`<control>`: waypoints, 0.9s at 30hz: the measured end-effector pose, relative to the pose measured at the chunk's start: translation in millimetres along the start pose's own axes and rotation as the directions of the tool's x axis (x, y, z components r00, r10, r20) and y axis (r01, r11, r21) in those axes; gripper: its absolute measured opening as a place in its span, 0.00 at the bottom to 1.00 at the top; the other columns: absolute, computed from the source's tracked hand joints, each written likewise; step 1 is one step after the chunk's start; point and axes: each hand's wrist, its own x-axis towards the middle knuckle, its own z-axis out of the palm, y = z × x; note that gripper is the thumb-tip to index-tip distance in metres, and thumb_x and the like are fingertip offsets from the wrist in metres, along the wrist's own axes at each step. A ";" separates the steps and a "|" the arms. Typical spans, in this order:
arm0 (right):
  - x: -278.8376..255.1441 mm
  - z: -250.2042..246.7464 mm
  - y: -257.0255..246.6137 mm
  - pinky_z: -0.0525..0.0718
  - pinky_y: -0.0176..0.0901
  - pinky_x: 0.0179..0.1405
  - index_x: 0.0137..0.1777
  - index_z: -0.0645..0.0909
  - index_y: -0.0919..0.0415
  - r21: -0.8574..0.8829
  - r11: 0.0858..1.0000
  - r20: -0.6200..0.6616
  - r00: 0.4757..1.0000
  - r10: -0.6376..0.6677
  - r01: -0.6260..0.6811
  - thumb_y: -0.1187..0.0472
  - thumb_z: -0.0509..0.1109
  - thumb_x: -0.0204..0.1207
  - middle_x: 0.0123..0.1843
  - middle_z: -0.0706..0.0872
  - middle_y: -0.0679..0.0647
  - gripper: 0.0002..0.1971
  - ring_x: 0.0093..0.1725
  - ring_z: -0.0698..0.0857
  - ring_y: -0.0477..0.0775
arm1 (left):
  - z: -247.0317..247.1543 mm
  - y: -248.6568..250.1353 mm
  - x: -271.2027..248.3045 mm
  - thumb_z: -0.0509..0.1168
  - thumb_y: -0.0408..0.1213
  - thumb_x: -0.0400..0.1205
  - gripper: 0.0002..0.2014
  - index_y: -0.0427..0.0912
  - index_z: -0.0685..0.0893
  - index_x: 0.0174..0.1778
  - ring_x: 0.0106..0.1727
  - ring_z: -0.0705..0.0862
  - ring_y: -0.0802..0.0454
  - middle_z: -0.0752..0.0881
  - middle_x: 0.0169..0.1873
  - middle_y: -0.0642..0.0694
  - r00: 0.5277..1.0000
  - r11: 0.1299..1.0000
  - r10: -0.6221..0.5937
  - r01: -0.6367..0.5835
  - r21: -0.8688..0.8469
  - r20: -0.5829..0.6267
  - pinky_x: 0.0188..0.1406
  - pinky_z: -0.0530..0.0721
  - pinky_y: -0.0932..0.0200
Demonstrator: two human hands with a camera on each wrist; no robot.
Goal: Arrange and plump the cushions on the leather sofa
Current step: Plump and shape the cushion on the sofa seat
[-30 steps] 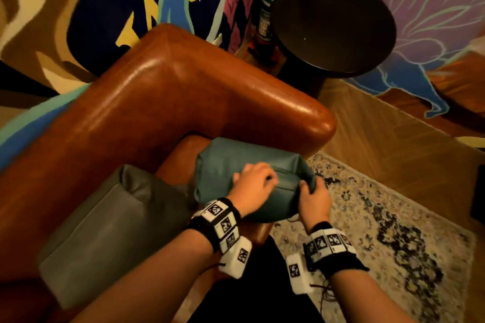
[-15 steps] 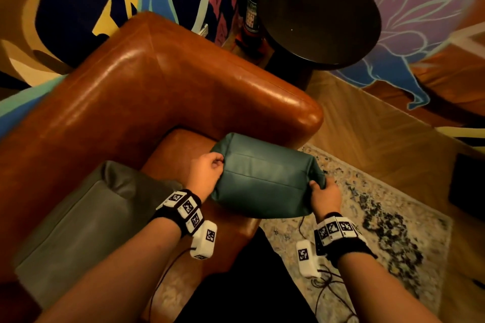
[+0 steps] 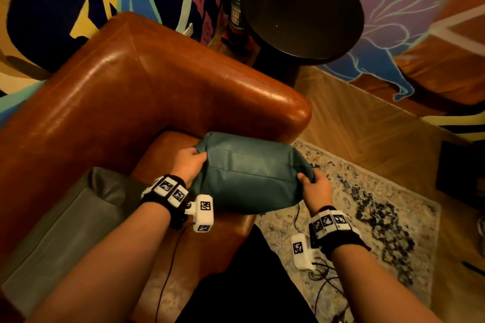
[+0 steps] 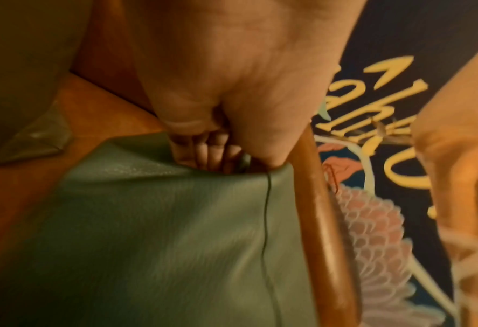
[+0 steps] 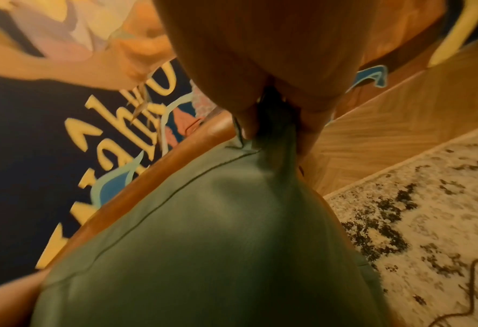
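Observation:
A teal leather cushion (image 3: 249, 173) lies at the right end of the brown leather sofa (image 3: 147, 92), beside its armrest. My left hand (image 3: 190, 164) grips the cushion's left corner, and in the left wrist view the left hand (image 4: 218, 141) has its fingers curled into the cushion's (image 4: 162, 232) edge. At the opposite corner my right hand (image 3: 313, 185) pinches the bunched leather; the right wrist view shows that right hand (image 5: 274, 124) closed round the cushion's (image 5: 218, 232) tip. A grey-green cushion (image 3: 63, 228) leans on the seat at the left.
A round dark side table (image 3: 301, 8) stands past the armrest, with a green bottle (image 3: 237, 5) beside it. A patterned rug (image 3: 367, 217) lies on the wood floor at the right, with cables (image 3: 322, 275) on it. A painted mural fills the wall behind.
My left hand has gone from the cushion's front face to its left corner. The cushion has turned lengthwise, spread out between both hands; my right hand keeps its corner.

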 end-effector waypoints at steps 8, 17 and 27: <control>11.8 -14.6 17.7 0.88 0.60 0.51 0.51 0.88 0.58 -0.101 0.994 -0.072 0.997 -0.039 0.032 0.51 0.78 0.73 0.45 0.91 0.55 0.12 0.45 0.89 0.59 | -64.7 0.8 -14.3 0.71 0.40 0.65 0.12 0.41 0.76 0.23 0.27 0.77 0.44 0.77 0.21 0.42 0.996 0.939 0.076 -0.058 0.340 -0.038 0.26 0.74 0.57; -26.8 -15.8 -2.0 0.69 0.45 0.31 0.39 0.76 0.56 -0.392 0.861 -0.066 0.924 -0.378 0.324 0.52 0.72 0.79 0.32 0.79 0.51 0.13 0.32 0.77 0.53 | -71.7 11.6 -14.6 0.65 0.37 0.84 0.17 0.27 0.83 0.61 0.65 0.83 0.30 0.85 0.63 0.27 0.995 0.614 0.048 0.038 0.788 -0.085 0.61 0.81 0.44; -15.2 5.7 -15.6 0.74 0.46 0.43 0.51 0.82 0.60 -0.135 0.984 -0.161 0.977 -0.141 0.120 0.53 0.69 0.81 0.41 0.83 0.53 0.10 0.44 0.81 0.58 | -71.1 -15.8 -11.4 0.56 0.26 0.89 0.18 0.35 0.69 0.76 0.46 0.85 0.48 0.80 0.39 0.43 0.920 0.674 -0.388 0.242 -0.698 -0.055 0.53 0.85 0.50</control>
